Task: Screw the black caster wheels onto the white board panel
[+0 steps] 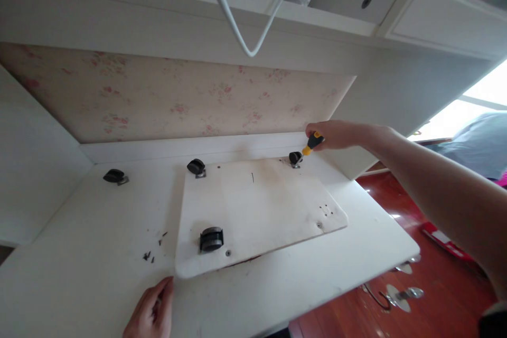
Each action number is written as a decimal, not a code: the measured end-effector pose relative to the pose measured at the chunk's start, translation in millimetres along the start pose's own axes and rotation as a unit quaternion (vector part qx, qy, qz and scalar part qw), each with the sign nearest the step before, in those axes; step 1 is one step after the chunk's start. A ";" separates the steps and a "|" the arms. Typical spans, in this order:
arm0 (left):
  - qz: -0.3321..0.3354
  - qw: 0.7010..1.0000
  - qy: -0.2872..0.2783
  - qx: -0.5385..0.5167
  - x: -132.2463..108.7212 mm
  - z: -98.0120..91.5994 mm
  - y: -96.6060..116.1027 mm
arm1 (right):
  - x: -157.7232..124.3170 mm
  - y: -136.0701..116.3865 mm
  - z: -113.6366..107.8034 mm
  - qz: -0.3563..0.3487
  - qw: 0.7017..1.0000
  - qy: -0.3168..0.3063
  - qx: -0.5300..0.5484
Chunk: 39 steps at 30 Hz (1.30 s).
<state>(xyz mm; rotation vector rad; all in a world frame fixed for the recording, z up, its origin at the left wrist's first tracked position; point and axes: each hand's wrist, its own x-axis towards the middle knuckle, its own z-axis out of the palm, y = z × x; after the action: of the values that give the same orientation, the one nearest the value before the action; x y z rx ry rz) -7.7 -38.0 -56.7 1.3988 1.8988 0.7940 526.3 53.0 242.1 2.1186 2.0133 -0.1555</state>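
My right hand (pixel 331 133) grips a yellow-and-black screwdriver (pixel 312 142). The tool's tip meets the metal plate of a black caster wheel (pixel 295 158) at the back right corner of a white board (pixel 261 200). Two more casters, one at the back left (pixel 196 167) and one at the front left (pixel 211 238), sit on this board. Its front right corner has only screw holes (pixel 326 210). My left hand (pixel 152 309) is curled closed near the board's front left corner; dark bits, perhaps screws, show between its fingers.
Several dark screws (pixel 148 257) lie on the white desk (pixel 99 274) left of the board. A loose caster (pixel 114 176) rests farther back. Above hangs a white cable (pixel 249 53) in front of a shelf. Red flooring (pixel 380 211) lies past the desk's right edge.
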 end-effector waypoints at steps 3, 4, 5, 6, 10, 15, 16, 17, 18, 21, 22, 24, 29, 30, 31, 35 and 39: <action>-0.073 0.992 -0.030 -0.101 -1.5 -2.1 10.9 | -0.6 -0.1 -1.3 0.025 0.998 0.015 -0.048; -0.099 0.984 -0.039 -0.140 -2.2 -2.4 15.7 | 0.2 -2.3 -2.0 0.044 0.997 0.017 -0.062; -0.122 0.976 -0.046 -0.173 -2.8 -2.3 20.9 | 1.2 -5.3 -2.8 0.066 0.995 0.018 -0.077; -0.138 0.970 -0.052 -0.195 -3.4 -2.0 26.0 | 2.3 -8.9 -3.4 0.089 0.992 0.018 -0.091; -0.128 0.967 -0.082 -0.202 -4.0 1.4 40.7 | 4.2 -20.2 -4.0 0.140 0.984 0.024 -0.111; -0.156 0.959 -0.099 -0.214 -3.8 3.1 47.9 | -1.9 -16.0 -3.6 0.042 0.999 0.025 -0.001; -0.165 0.957 -0.098 -0.218 -4.2 2.9 49.5 | -3.4 -14.4 -4.0 0.031 0.999 0.011 0.004; -0.171 0.956 -0.095 -0.220 -4.6 2.8 51.2 | -4.5 -13.3 -4.5 0.027 1.000 -0.003 -0.003; -0.175 0.955 -0.091 -0.222 -5.1 2.9 52.9 | -5.2 -12.9 -5.1 0.031 0.999 -0.011 -0.018; -0.173 0.958 -0.081 -0.215 -6.3 4.1 56.3 | -3.6 -16.1 -6.1 0.062 0.995 0.007 -0.082; -0.168 0.960 -0.080 -0.208 -6.6 4.5 56.8 | -1.7 -18.4 -6.0 0.077 0.992 0.017 -0.102; -0.153 0.966 -0.083 -0.192 -7.0 4.9 57.1 | 3.8 -23.7 -5.3 0.119 0.984 0.027 -0.127; -0.113 0.974 -0.099 -0.170 -8.3 1.0 57.9 | 13.8 -32.7 -5.4 0.170 0.981 0.023 -0.094; -0.103 0.974 -0.105 -0.170 -8.4 0.0 57.8 | 13.0 -33.1 -6.1 0.162 0.983 0.019 -0.081; -0.093 0.975 -0.110 -0.172 -8.5 -0.7 57.6 | 11.1 -33.1 -6.8 0.148 0.986 0.015 -0.068; -0.098 0.974 -0.101 -0.180 -7.0 0.3 56.5 | -2.9 -29.7 -9.0 0.038 0.997 0.010 -0.067; -0.167 0.959 -0.087 -0.211 -5.8 3.9 61.4 | -10.9 -25.4 -6.4 -0.041 0.988 0.017 -0.150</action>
<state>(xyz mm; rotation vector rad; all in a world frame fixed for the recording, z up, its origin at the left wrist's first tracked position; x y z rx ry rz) 32.0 -27.8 -10.4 0.8296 1.6455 0.8162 499.9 44.8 248.7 1.8664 1.9972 0.1639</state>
